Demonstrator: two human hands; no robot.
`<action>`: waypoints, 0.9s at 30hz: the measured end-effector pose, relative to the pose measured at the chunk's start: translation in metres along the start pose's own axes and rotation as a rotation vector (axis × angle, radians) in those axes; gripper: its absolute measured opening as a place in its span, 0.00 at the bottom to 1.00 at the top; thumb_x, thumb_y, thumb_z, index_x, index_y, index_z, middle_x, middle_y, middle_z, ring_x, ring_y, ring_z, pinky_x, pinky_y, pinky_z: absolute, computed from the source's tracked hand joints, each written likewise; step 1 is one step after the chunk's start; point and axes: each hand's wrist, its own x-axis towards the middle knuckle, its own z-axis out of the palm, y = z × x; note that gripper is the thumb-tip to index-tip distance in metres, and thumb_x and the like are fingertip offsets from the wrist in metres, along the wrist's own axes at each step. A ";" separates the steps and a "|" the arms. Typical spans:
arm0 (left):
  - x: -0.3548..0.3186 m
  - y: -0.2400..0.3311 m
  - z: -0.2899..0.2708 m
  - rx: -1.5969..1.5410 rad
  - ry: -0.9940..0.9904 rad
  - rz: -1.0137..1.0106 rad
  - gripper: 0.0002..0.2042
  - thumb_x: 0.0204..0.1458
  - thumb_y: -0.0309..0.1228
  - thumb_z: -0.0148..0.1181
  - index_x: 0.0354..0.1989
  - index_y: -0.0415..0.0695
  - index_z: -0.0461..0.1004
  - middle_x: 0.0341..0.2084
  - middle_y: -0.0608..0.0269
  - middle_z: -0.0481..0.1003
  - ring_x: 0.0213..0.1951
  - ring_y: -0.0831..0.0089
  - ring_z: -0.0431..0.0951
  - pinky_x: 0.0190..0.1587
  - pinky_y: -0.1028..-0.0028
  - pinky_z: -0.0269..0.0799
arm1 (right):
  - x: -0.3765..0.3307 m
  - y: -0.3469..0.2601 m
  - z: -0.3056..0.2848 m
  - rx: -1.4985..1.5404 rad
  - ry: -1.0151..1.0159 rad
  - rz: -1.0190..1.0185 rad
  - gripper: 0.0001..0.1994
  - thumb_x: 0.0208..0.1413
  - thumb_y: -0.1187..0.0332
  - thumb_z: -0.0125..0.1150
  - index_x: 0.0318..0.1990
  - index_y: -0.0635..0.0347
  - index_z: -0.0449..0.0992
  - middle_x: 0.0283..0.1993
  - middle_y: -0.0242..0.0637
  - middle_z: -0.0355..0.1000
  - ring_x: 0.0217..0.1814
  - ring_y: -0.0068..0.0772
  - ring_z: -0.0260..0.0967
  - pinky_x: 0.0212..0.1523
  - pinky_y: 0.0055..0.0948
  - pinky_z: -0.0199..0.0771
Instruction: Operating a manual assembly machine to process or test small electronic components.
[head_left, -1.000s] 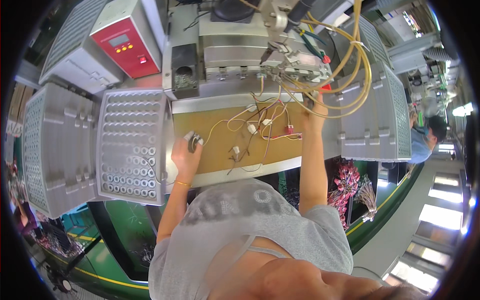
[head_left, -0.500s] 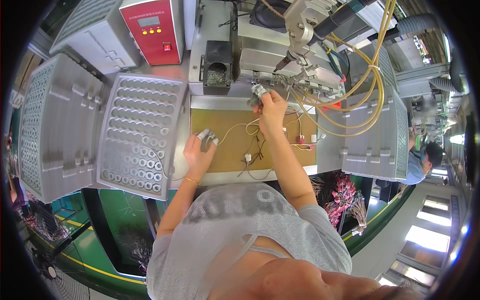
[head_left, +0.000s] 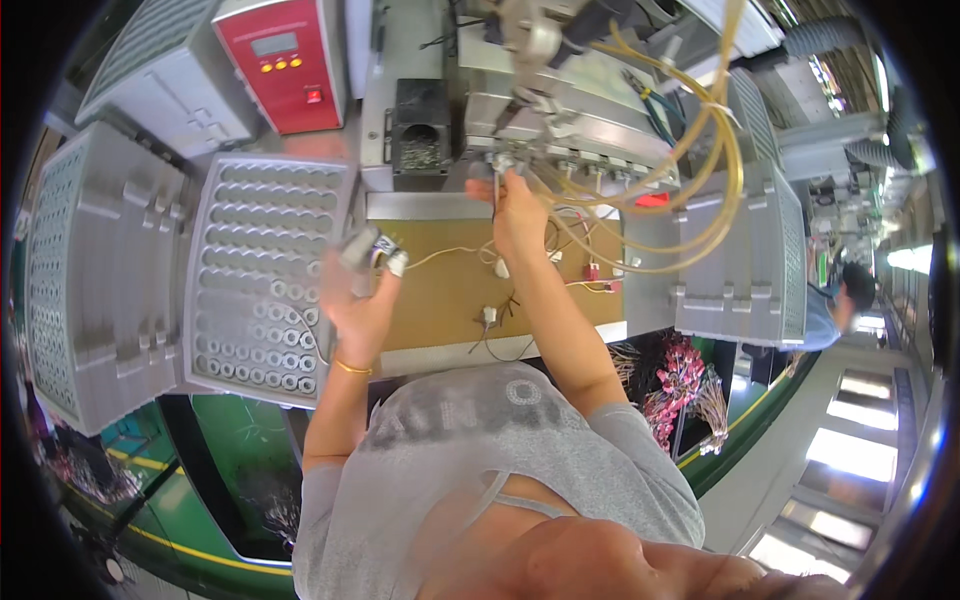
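Observation:
My left hand [head_left: 358, 305], blurred by motion, is raised at the right side of the ring-filled tray. Pale coverings show on its fingertips. Its thumb and fingers close on a small dark-and-white wired part [head_left: 381, 249], and a pale wire trails from there to the right. My right hand [head_left: 521, 220] reaches to the front edge of the metal machine [head_left: 590, 125]. Its fingers are pinched at a small fixture under the machine's jointed tool head [head_left: 530, 75]; what they hold is hidden. Thin wires with a white connector [head_left: 489, 317] lie on the brown mat [head_left: 430, 305] between my forearms.
A grey tray [head_left: 225, 300] holds several metal rings; stacked trays [head_left: 105, 280] stand left, others [head_left: 745, 250] right. Behind are a red control box [head_left: 285, 65] and a black block with a round hollow [head_left: 420, 135]. Yellow tubes [head_left: 735, 190] loop beside my right arm.
My left hand has risen and moved left with the wired part. The machine's tool head has swung left above my right hand and is blurred. The whole view has shifted slightly.

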 end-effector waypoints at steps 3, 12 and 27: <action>0.019 0.009 -0.001 -0.045 -0.016 0.011 0.17 0.36 0.21 0.65 0.38 0.36 0.73 0.30 0.61 0.73 0.32 0.74 0.72 0.35 0.78 0.68 | -0.003 -0.037 -0.013 -0.977 -0.293 -0.060 0.13 0.53 0.67 0.48 0.33 0.72 0.71 0.27 0.44 0.73 0.24 0.33 0.72 0.27 0.27 0.71; 0.060 0.012 0.005 0.081 -0.047 0.222 0.19 0.34 0.23 0.64 0.40 0.43 0.74 0.30 0.58 0.72 0.33 0.64 0.69 0.40 0.70 0.64 | 0.072 -0.134 -0.135 -0.918 0.425 -0.847 0.05 0.50 0.73 0.50 0.27 0.66 0.67 0.21 0.34 0.67 0.26 0.24 0.65 0.29 0.26 0.67; 0.089 -0.002 0.020 0.167 -0.087 0.235 0.18 0.30 0.26 0.65 0.37 0.46 0.77 0.28 0.66 0.74 0.30 0.70 0.65 0.39 0.73 0.58 | 0.176 -0.120 -0.195 -1.329 0.145 -0.698 0.16 0.54 0.63 0.45 0.49 0.54 0.67 0.32 0.36 0.72 0.29 0.26 0.69 0.28 0.27 0.69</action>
